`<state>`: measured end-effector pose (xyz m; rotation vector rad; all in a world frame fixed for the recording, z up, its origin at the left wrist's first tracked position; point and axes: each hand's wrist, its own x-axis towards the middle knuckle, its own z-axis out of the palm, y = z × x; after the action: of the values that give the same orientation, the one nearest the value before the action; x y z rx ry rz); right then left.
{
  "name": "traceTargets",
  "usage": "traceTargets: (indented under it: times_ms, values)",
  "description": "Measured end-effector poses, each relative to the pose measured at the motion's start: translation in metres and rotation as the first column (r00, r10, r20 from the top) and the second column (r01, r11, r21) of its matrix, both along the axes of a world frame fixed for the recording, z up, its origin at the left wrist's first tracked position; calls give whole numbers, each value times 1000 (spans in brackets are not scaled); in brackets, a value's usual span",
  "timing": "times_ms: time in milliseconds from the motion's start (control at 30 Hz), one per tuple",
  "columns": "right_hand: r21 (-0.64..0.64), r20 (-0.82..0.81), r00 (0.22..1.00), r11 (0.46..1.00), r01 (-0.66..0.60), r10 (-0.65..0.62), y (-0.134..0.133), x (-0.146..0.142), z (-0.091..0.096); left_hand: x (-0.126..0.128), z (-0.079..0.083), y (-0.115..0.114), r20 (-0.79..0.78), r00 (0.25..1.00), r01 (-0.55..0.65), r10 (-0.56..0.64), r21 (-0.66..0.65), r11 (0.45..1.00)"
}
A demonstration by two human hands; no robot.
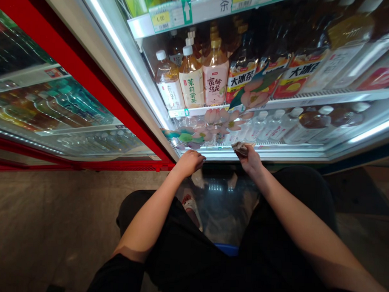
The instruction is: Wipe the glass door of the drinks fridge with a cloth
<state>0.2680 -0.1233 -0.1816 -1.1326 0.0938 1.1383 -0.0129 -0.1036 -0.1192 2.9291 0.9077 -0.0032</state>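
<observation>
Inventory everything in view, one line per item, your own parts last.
Jasmine tea bottle: one, amber with white cap, upper shelf.
Peach oolong bottle: one, pink label, gold cap, upper shelf.
Iced tea bottles: at least three, yellow-red labels, upper shelf, right.
Clear water bottles: several, colourless, lower shelf.
Price tag: one, green and yellow, top shelf edge.
Floral decal: one, pink and green, on the glass.
Door frame: one, red, left.
Crumpled wad: one, brownish, in right hand.
Sandal: one, pale, below the hands.
Black trousers: one pair, over the knees.
Left hand: one, ringed, at the lower shelf edge.
Right hand: one, pinching the wad.
</observation>
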Motion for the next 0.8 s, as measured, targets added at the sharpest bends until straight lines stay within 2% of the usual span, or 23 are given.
traceTargets:
  times_ms: [133, 367, 600, 800]
  values:
    - [-29, 19, 999, 999, 30, -29, -1, 0, -3, 1, 1, -1, 2, 1000, 6, -6, 4, 1000]
    - [-13, 45, 997, 998, 67, -67, -2, 4, 4, 2, -2, 1, 10, 1000, 26, -26, 6, 1000]
    - [-40, 50, 998, 998, 39, -37, -2, 5, 2, 10, -4, 4, 7, 999, 50, -50, 16, 999]
    - [-12, 59, 998, 1000, -10, 10, -5, 7, 8, 17, -6, 6, -1, 998, 67, -67, 27, 997]
